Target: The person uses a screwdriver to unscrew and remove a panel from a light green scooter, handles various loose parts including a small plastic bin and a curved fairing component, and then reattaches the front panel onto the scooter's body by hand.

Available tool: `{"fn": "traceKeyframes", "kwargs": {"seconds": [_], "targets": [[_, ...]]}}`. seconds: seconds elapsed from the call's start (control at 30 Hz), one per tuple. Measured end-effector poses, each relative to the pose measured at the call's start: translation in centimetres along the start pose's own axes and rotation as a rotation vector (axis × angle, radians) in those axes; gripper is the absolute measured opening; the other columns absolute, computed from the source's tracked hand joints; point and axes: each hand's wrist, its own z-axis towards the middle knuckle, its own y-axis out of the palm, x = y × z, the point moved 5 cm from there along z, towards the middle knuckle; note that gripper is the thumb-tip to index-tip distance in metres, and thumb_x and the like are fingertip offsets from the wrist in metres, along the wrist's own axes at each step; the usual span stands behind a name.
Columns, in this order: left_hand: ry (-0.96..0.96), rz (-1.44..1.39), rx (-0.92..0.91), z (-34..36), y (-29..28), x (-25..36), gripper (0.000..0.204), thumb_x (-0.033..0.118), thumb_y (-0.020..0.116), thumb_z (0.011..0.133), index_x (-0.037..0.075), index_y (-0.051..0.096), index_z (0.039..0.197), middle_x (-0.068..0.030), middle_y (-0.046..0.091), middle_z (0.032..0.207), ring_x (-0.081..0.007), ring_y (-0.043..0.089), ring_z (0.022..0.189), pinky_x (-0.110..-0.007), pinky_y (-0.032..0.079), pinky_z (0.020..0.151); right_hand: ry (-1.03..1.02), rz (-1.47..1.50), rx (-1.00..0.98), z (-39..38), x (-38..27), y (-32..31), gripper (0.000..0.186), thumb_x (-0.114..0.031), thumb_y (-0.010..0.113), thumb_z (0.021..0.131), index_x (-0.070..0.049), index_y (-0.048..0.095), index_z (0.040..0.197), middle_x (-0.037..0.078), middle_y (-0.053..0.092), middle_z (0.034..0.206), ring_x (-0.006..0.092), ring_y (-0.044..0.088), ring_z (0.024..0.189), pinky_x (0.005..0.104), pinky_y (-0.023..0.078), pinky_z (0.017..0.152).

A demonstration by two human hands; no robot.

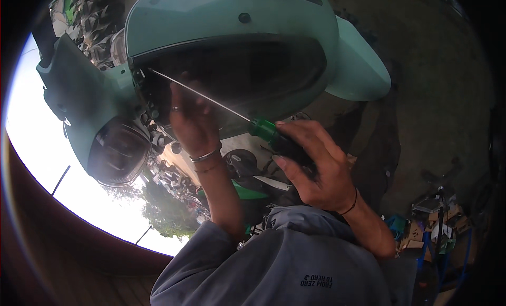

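My right hand is raised, fingers wrapped around the green-and-black screwdriver, its shaft angled up-left into the mint scooter. My left hand reaches up against the dark panel, fingers bent, steadying the shaft.

Both my hands raised overhead.
My left hand reaches up, fingers spread (ring, bracelet showing); my right hand grips tight.

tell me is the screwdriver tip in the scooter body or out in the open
In. The screwdriver, gripped by the right hand, runs its shaft to the scooter's open panel edge; the left hand rests beside it.
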Motion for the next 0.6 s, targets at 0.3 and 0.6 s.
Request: {"fn": "traceKeyframes", "kwargs": {"seconds": [0.3,0.6], "targets": [[-0.019,-0.076,0.029,0.0,-0.3,-0.1,0.038,0.031,0.051,0.103,0.001,0.054,0.125,-0.0070,0.063,0.091,-0.0116,0.054,0.074,-0.022,0.044,0.057,-0.046,-0.043,0.031,0.8,-1.5,2.9,0.046,-0.006,0.070,0.081,0.002,0.058,0.125,0.018,0.060,0.107,0.0311,0.068,0.084,0.0370,0.056,0.070],[-0.010,-0.133,0.001,0.3,-0.6,0.0,0.038,0.033,0.051,0.102,0.001,0.058,0.120,-0.0066,0.063,0.089,-0.0142,0.054,0.075,-0.026,0.043,0.065,0.026,-0.072,0.012,0.1,-3.2,4.5,0.047,-0.001,0.071,0.079,0.009,0.057,0.123,0.022,0.061,0.111,0.0319,0.065,0.096,0.0358,0.054,0.082]]}}
